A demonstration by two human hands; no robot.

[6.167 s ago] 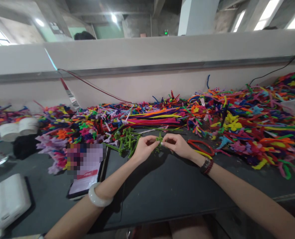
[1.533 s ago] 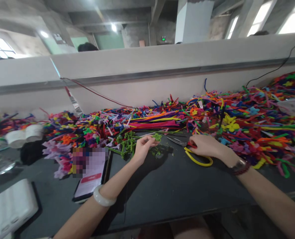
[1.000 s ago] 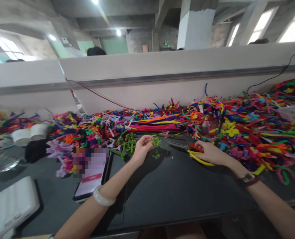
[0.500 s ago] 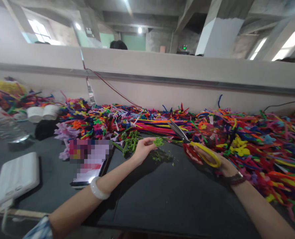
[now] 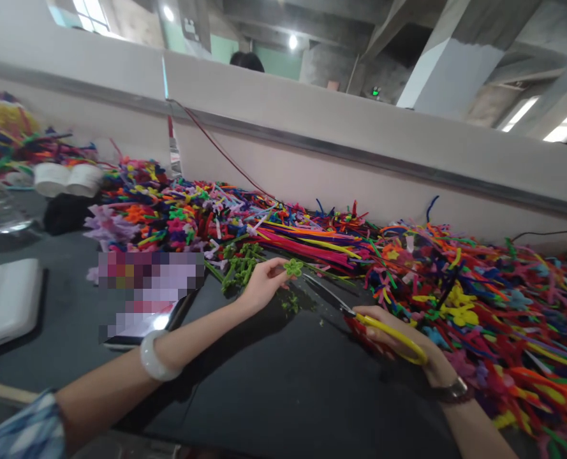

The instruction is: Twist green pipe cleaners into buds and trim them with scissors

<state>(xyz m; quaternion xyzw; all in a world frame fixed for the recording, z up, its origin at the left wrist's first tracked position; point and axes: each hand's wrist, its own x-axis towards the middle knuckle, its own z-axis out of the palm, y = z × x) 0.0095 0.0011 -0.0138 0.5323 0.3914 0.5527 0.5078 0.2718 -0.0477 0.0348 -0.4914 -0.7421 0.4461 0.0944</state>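
Note:
Between the fingertips of my left hand (image 5: 264, 285) is a small green pipe-cleaner flower (image 5: 293, 268), its petals facing me. My right hand (image 5: 398, 331) grips a pair of scissors (image 5: 328, 294) with yellow and red handles. The blades point up and left, with their tips just right of the flower; they look nearly closed. Tiny green clippings (image 5: 291, 305) lie on the dark table (image 5: 283, 389) beneath the flower. A cluster of green pipe-cleaner pieces (image 5: 240, 266) rests behind my left wrist.
Heaps of colourful pipe cleaners (image 5: 493, 319) line the back and right of the table. On the left are a phone (image 5: 163, 299), partly blurred out, a white power bank (image 5: 8, 299), and white cups (image 5: 67, 180). A low partition (image 5: 312, 159) runs behind.
The scissors have come down and their blades have closed together, now pointing toward the flower. My left hand keeps hold of the flower. The whole view has tilted and shifted.

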